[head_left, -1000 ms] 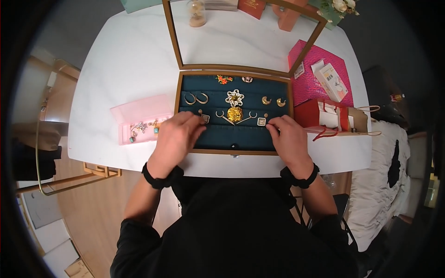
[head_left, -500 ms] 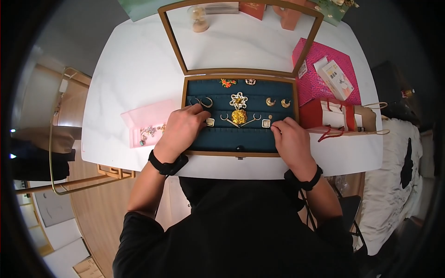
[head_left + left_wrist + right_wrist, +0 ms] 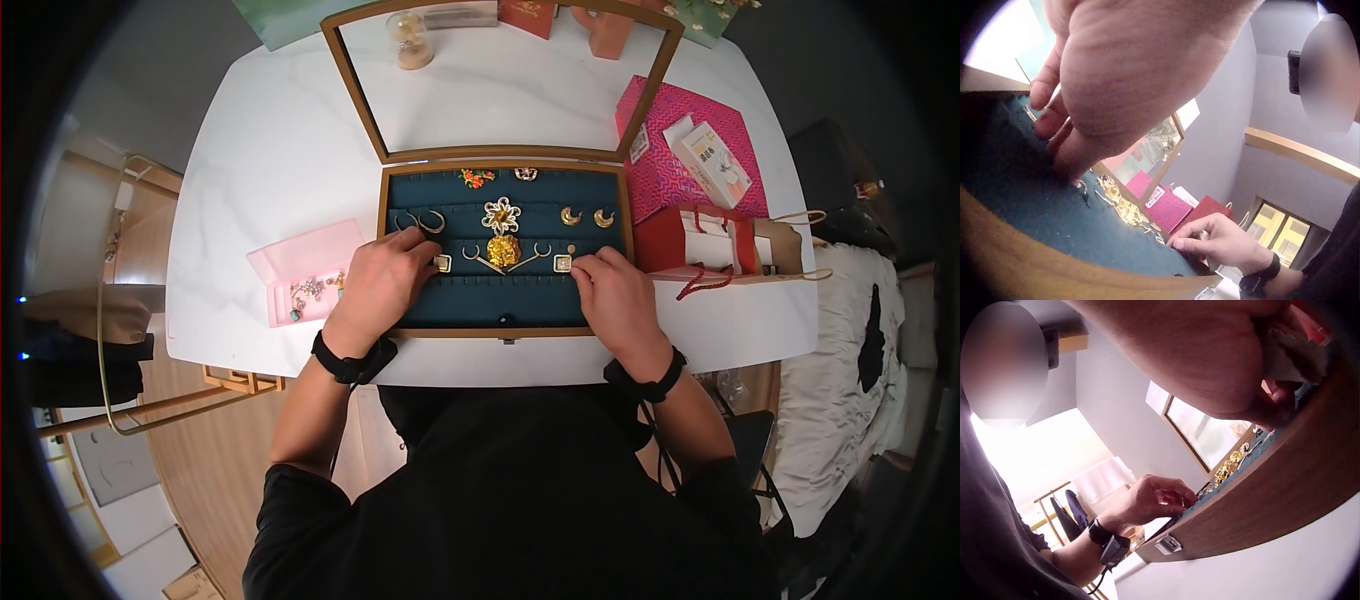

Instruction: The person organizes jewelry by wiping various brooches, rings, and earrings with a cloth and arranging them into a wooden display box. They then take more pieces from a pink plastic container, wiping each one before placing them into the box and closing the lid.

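Note:
A shallow wooden jewellery box (image 3: 560, 330) with a dark teal padded lining lies open before me. My left hand (image 3: 372, 285) reaches over its left side, fingertips pinching at a square pale-faced earring (image 3: 443, 263). On the opposite side my right hand (image 3: 620, 300) has thumb and forefinger together at the edge of the matching square earring (image 3: 563, 263). Between them sit a gold brooch (image 3: 503, 250), a white flower brooch (image 3: 501, 215) and two bar-and-hoop earrings. Gold hoops (image 3: 432, 221) lie at upper left, chunky gold earrings (image 3: 571, 216) at upper right.
The glass lid (image 3: 500, 90) stands raised behind the box. To the left, an open pink case (image 3: 300, 250) holds several trinkets. Right of the box are a magenta box (image 3: 660, 170), a small white carton (image 3: 715, 165) and a red-and-white paper bag (image 3: 660, 245).
The left square earring, tilted a second ago, now sits straighter, with my left fingers against its left edge. My right hand stays by the right earring. The head view has shifted slightly.

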`<state>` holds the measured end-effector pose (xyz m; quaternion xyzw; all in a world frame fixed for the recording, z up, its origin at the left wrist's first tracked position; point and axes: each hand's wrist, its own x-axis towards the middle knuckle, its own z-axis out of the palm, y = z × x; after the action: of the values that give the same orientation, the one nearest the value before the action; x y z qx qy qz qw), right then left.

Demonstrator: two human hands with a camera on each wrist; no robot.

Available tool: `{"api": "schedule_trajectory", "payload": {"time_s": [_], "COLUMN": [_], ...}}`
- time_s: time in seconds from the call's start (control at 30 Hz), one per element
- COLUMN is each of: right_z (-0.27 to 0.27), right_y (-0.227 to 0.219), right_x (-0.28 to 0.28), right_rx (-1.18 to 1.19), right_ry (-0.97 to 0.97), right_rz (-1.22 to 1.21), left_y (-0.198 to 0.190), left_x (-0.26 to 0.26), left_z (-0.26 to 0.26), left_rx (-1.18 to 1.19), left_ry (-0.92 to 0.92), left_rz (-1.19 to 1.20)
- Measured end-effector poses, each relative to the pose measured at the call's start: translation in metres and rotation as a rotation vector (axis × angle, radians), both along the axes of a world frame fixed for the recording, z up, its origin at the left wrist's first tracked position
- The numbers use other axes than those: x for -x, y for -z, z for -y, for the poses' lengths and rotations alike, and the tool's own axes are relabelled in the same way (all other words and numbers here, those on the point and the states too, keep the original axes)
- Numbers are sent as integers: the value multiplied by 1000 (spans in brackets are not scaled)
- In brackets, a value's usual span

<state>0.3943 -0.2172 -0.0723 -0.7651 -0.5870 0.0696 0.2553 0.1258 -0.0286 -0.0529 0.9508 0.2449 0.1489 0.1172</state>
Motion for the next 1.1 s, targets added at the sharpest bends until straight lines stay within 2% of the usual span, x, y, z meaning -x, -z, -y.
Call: {"api": "schedule_trajectory", "payload": {"time_s": [0.2,0.4,0.5,0.6,0.63,0.87,1.1], "right_z": [1,17,34,50,55,77,79], "right_y": [0,-10,-6,-1,1,26,41], "right_x": [0,6,12,19,24,36,34], "right_rx": [5,-74,-153,-339,-363,-383,-345], "right_ry": [-9,-40,-99,-165,-164,-367,-298], "right_rz": [6,5,-65,-78,-66,34,39], "left_y": [-1,-16,-17,16,22,62,66], "left_x": [-1,8,21,38,45,51,41], "left_z": [2,19,51,100,109,122,125], "left_rx": [-22,-34,32,117,101,6,-140], "left_ry": [-10,-10,75,212,261,143,84], "left_rz": [-24,90,264,344,269,337,409]}}
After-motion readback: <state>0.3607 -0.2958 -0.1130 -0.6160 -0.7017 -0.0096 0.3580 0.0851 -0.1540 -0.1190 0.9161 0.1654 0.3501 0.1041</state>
